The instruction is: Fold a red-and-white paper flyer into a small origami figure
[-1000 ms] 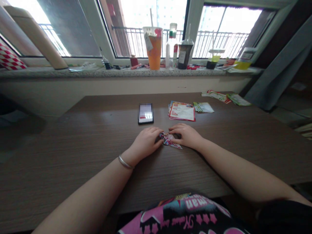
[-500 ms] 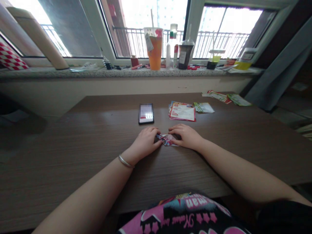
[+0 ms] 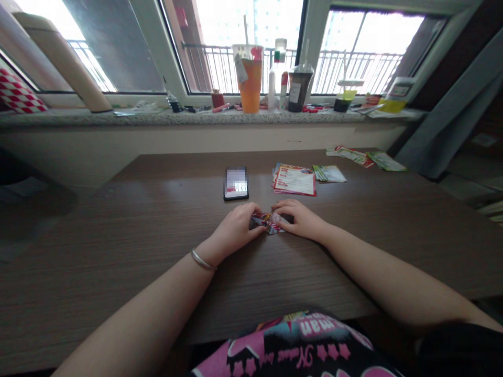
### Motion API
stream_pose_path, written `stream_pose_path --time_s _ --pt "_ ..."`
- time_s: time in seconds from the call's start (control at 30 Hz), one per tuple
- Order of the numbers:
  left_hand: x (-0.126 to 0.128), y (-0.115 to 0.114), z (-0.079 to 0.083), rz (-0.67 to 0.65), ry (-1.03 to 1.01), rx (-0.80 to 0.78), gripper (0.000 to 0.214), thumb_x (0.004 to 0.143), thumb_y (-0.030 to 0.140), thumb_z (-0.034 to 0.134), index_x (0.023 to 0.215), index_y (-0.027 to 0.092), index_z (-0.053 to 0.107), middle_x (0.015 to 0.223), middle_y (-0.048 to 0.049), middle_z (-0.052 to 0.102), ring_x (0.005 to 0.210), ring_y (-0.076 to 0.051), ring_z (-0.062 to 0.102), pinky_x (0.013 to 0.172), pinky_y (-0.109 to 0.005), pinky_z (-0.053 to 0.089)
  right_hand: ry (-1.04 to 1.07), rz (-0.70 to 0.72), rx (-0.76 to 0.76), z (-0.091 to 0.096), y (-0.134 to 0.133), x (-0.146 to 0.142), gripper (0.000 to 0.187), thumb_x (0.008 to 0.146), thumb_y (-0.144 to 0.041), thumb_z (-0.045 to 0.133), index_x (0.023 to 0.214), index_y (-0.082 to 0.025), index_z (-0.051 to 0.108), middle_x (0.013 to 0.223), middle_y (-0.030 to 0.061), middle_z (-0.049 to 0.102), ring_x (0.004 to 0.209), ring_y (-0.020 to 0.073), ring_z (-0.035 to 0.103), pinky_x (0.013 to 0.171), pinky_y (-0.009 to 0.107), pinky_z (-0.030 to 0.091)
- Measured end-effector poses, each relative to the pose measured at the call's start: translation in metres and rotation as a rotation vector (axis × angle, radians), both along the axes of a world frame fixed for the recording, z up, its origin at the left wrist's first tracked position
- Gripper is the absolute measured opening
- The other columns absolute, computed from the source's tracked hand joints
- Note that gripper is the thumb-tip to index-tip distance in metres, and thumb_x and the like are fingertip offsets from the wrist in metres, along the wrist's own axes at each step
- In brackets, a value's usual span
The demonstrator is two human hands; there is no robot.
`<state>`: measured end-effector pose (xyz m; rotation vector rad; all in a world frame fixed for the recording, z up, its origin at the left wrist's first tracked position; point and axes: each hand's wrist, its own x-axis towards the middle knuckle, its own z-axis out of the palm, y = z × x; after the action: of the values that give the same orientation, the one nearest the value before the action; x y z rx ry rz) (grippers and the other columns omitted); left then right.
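A small, folded piece of colourful printed paper (image 3: 272, 222) lies on the wooden table between my two hands. My left hand (image 3: 239, 224), with a silver bangle at the wrist, pinches the paper's left end between thumb and fingers. At the other end, the thumb and fingers of my right hand (image 3: 299, 219) press on the paper. The outer edges of the paper are partly hidden under my fingers. A phone (image 3: 236, 184) with a lit screen lies just beyond my left hand.
Past my right hand lie a stack of printed sheets (image 3: 294, 180) and some green-edged cards (image 3: 330, 173). More leaflets (image 3: 353, 156) are at the table's far right. On the granite sill (image 3: 157, 117) stand an orange drink (image 3: 250, 84), a dark drink cup (image 3: 299, 91) and bottles.
The left part of the paper is folded or lifted differently, showing more red and yellow print. My left fingers have shifted slightly right; my right hand has hardly moved.
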<state>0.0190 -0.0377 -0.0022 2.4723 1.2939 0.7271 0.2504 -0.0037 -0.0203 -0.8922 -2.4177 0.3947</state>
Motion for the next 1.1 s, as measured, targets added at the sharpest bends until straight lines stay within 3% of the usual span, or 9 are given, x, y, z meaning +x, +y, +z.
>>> stream_pose_path --time_s 0.4,0.8,1.1 --pt "0.002 -0.001 0.005 -0.051 -0.044 0.075 0.021 0.085 0.019 0.058 0.106 0.020 0.054 0.103 -0.0043 0.065 0.092 -0.019 0.062 0.080 -0.032 0.049 0.091 -0.050 -0.017 0.009 -0.006 -0.004 0.018 0.081 -0.019 0.059 0.098 -0.019 0.065 0.102 0.0067 0.069 0.098 0.0211 0.062 0.091 0.037 0.047" --pt "0.001 0.002 0.003 -0.125 -0.057 0.131 0.015 0.089 0.016 0.054 0.100 0.021 0.063 0.096 -0.0049 0.064 0.088 -0.017 0.060 0.079 -0.030 0.048 0.099 0.002 0.025 0.009 -0.004 -0.001 0.017 0.079 -0.013 0.059 0.092 -0.023 0.063 0.104 0.0044 0.068 0.102 0.0205 0.059 0.093 0.039 0.045" --pt "-0.001 0.004 -0.002 -0.166 0.057 0.112 0.025 0.080 0.007 0.055 0.098 0.021 0.066 0.099 -0.0048 0.066 0.093 -0.018 0.060 0.087 -0.033 0.047 -0.003 0.069 0.007 0.009 -0.005 -0.002 0.023 0.074 -0.009 0.062 0.093 -0.021 0.066 0.099 0.0053 0.068 0.102 0.0212 0.059 0.091 0.037 0.046"
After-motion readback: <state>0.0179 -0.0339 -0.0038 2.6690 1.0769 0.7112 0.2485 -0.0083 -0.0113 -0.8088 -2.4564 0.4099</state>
